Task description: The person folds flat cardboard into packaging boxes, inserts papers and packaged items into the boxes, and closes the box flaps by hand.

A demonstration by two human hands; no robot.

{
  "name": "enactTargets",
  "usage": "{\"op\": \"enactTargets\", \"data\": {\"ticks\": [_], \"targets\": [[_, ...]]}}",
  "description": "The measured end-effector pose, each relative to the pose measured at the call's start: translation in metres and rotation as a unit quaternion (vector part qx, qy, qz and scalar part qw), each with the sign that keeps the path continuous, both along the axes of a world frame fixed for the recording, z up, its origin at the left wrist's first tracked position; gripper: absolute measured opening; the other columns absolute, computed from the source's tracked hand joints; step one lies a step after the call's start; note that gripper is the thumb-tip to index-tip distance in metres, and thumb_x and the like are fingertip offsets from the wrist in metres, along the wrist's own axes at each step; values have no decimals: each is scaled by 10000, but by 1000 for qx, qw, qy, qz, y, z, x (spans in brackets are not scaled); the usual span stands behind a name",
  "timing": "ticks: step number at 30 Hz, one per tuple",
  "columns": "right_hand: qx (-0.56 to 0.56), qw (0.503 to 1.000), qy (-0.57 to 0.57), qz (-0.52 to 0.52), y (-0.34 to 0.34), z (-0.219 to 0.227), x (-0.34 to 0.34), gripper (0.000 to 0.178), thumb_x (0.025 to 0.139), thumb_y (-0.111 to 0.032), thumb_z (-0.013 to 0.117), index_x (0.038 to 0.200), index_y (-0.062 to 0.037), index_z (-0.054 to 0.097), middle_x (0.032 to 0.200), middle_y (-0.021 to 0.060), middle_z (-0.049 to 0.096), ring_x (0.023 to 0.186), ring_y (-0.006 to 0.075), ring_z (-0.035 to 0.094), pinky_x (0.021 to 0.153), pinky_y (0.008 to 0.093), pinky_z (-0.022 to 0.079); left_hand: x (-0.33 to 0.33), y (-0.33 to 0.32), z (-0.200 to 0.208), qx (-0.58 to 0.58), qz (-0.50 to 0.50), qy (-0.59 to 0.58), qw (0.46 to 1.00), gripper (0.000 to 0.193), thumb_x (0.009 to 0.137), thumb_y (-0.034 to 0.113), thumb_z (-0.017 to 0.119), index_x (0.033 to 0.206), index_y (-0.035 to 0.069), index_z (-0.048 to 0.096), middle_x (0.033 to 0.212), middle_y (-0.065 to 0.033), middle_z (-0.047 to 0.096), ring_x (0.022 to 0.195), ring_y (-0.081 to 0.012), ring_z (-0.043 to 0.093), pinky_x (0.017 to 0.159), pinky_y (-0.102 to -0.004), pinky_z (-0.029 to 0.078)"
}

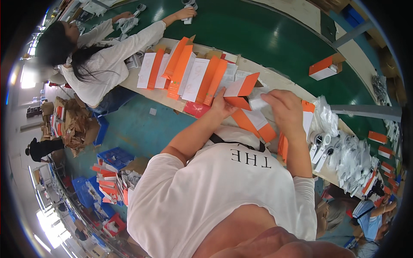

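Head view: largest is the green surface (258,32) along the far side, with a lone orange-and-white box (325,67) on it, well apart from the hands. Nearer runs the pale worktop (162,95), narrow enough that its load seems strung out lengthwise to keep everything within reach. To the right of the hands lies a heap of white devices (348,159), many in clear bags, probably wrapped to keep their surfaces from rubbing. On the other side, orange-and-white cartons (195,79) stand packed side by side, some tilted; they appear to prop one another up, which would save space.

Between these two groups, just in front of the person's chest, is the open carton (241,88). The left hand (221,106) grips it at its left end, apparently to steady it and keep its open end toward the other hand. Smallest is the white piece (259,101) at that open end, between the carton and the right hand (284,109), whose fingers pinch it, likely for fine control; whether it is a flap or a separate insert, I cannot tell.
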State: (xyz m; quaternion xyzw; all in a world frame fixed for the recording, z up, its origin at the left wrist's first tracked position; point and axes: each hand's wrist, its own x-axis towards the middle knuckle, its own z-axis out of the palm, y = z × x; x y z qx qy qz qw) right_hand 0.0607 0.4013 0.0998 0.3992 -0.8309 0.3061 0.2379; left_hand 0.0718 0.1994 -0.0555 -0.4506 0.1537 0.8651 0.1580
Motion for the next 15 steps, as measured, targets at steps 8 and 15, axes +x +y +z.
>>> {"op": "enactTargets", "data": {"ticks": [8,15], "targets": [[130,960,-203,-144,-9,-18,34,122,641,-31,613,737,-52,541,742,83,571,720,262,575,572,346,470,6,9,2,-75,-89,48,992,410,879,406,450,1135,86,481,1117,-94,538,1034,-243,529,859,-463,452],[315,934,-149,-82,1,-19,30,180,707,-44,549,885,-28,557,787,152,565,712,326,574,599,399,478,14,0,0,-99,-125,29,987,447,859,434,482,1140,87,491,1069,-91,560,1016,-263,541,840,-485,457]]}}
